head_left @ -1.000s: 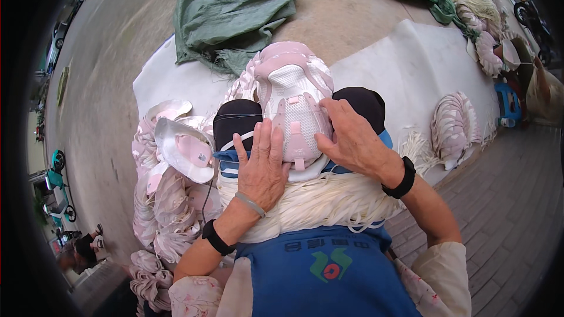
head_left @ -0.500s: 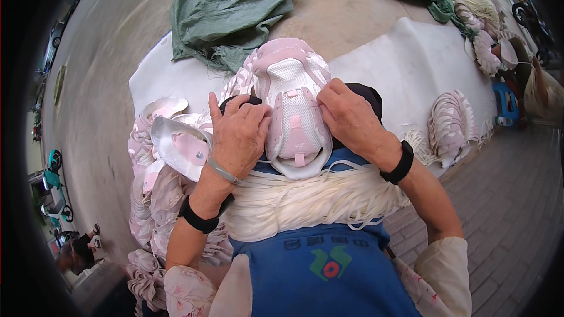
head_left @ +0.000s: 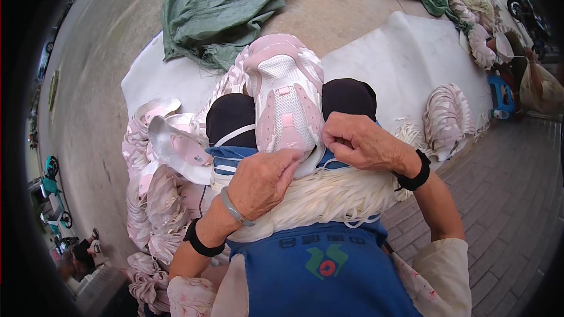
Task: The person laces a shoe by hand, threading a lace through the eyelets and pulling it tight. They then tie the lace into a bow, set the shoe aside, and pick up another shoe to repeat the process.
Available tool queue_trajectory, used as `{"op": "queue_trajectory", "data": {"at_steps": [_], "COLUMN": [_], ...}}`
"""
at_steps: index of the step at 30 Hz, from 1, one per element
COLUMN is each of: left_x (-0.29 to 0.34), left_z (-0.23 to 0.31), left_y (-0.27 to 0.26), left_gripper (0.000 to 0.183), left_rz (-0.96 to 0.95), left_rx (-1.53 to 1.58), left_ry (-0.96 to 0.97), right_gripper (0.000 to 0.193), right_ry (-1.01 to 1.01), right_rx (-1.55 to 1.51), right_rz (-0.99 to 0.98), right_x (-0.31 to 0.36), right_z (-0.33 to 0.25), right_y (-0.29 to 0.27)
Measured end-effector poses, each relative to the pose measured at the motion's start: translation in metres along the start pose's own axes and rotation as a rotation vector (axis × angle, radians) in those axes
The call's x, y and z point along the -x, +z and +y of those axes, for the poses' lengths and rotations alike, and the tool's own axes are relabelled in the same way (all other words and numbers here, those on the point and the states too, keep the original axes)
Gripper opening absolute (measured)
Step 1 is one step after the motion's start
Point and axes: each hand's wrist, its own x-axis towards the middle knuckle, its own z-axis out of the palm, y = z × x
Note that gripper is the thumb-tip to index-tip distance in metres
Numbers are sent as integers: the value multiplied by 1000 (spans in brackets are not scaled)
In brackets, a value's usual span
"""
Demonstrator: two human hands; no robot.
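A pink and white shoe upper lies across my lap between my black-covered knees, its toe pointing away from me. At its near end, my left hand is closed with thumb and fingers pressed together over the tongue end; what they pinch is hidden. My right hand is curled shut beside the upper's right edge, its fingertips turned inward and their contents not visible. A thick bundle of white shoelaces crosses my lap over the blue apron. One white lace loops over my left knee.
Stacked pink uppers lie to my left, and another row rests on the white sheet to the right. Green sacks lie ahead. At far right a person sits near a blue stool.
My left hand has come down from the upper's left side to its near end. The right hand has dropped slightly lower along the right edge. Both hands are more tightly closed.
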Motion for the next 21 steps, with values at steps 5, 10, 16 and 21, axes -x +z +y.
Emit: {"op": "queue_trajectory", "data": {"at_steps": [5,10,16,21], "left_x": [5,-13,17,37], "left_z": [6,18,17,-11], "left_y": [9,15,22,-32], "left_gripper": [20,22,22,9], "left_rz": [19,46,-108,230], "left_rx": [-3,60,-97,-60], "left_ry": [-59,-79,-22,-178], "right_gripper": [8,31,21,10], "right_ry": [45,94,85,340], "right_rx": [30,201,230,71], "right_rz": [88,142,235,202], "right_x": [13,6,22,56], "right_z": [-8,-18,6,-30], "right_y": [13,14,12,-25]}}
